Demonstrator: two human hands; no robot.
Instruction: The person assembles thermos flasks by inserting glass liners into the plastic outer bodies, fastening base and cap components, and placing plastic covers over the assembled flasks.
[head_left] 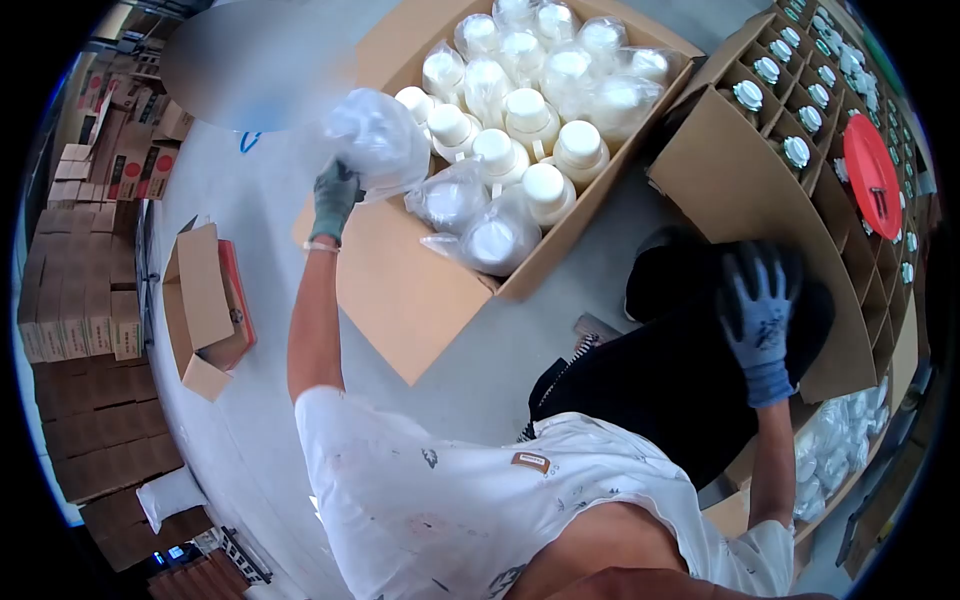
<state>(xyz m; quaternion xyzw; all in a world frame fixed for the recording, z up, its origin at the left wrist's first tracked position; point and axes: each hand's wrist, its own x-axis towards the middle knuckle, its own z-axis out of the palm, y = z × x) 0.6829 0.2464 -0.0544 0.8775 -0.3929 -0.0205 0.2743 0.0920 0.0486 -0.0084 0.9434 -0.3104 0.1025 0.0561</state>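
My left hand [337, 190], in a grey-green glove, is closed on the lower edge of a plastic-wrapped white bottle [375, 140]. This bundle hangs at the left side of an open cardboard box [410, 290]. Inside the box stand several white-capped bottles [545, 190], some bare and some in clear plastic bags [497, 240]. My right hand [760, 310], in a blue-grey glove with dark fingertips, has its fingers spread over my dark-trousered knee and holds nothing.
A divided carton [760, 220] on the right holds several capped bottles and a red round lid [872, 178]. A small open box [200, 300] lies on the floor at left, near stacked cartons [75, 290]. Clear plastic bags [840, 440] lie at lower right.
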